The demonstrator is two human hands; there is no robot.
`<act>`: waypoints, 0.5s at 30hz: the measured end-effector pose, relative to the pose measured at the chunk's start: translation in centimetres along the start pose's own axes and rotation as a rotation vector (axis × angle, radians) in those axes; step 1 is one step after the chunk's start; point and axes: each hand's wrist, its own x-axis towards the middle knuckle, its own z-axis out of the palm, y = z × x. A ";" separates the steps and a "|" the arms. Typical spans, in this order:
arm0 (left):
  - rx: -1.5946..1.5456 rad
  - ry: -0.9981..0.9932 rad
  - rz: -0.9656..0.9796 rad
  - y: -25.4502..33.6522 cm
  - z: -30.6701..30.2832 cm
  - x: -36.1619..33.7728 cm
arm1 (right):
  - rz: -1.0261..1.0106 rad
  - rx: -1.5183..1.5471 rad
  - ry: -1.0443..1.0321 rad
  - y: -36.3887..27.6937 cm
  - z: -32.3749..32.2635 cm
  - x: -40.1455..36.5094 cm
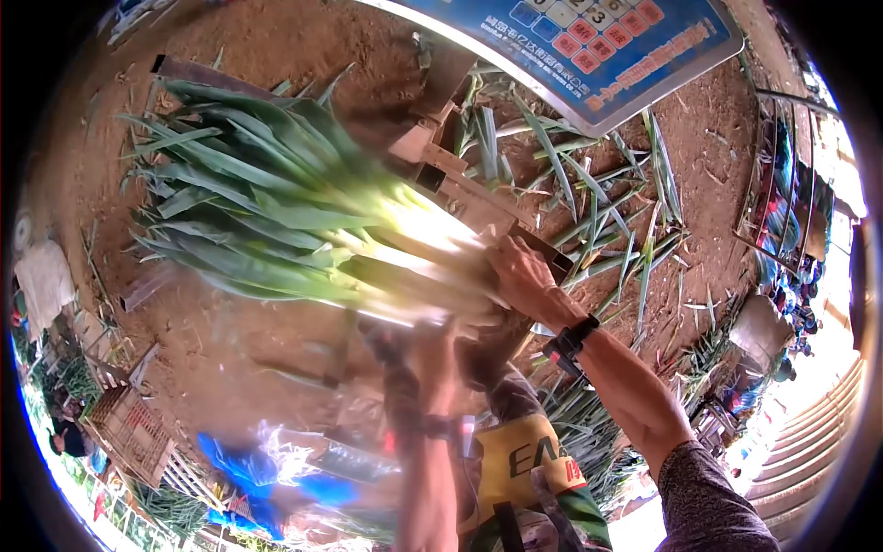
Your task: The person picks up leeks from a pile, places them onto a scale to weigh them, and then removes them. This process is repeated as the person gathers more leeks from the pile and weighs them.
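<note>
A big bundle of leeks (pixel 285 202) lies across a low metal frame, green leaves spread to the left and white stalks to the right. My right hand (pixel 526 278), with a dark watch on its wrist, is closed against the root ends of the white stalks, fingers bent over them. My left hand (pixel 430 345) is smeared by motion just below the stalks, close to their lower edge. Its fingers cannot be made out. The root ends are blurred and partly covered by my hands.
A blue scale panel (pixel 589 46) with number keys juts in at the top. Cut leek leaves (pixel 635 212) litter the brown ground at right. Blue and clear plastic sheeting (pixel 285 469) lies at the lower left, near a wooden crate (pixel 131 432). More leeks (pixel 598 442) lie at lower right.
</note>
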 end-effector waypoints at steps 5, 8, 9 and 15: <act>-0.292 0.013 0.176 -5.0 -0.2 1.7 | 0.074 0.073 -0.057 -2.1 -0.8 -1.9; -0.651 0.022 0.053 -8.3 -1.6 3.1 | 0.001 0.160 -0.074 -3.3 1.1 -4.1; -0.631 0.042 0.010 -7.2 -2.1 2.7 | -0.029 0.149 -0.073 -3.9 1.2 -4.3; -0.236 0.085 0.102 -3.0 -4.9 2.8 | -0.002 -0.015 -0.217 -4.6 3.1 -4.3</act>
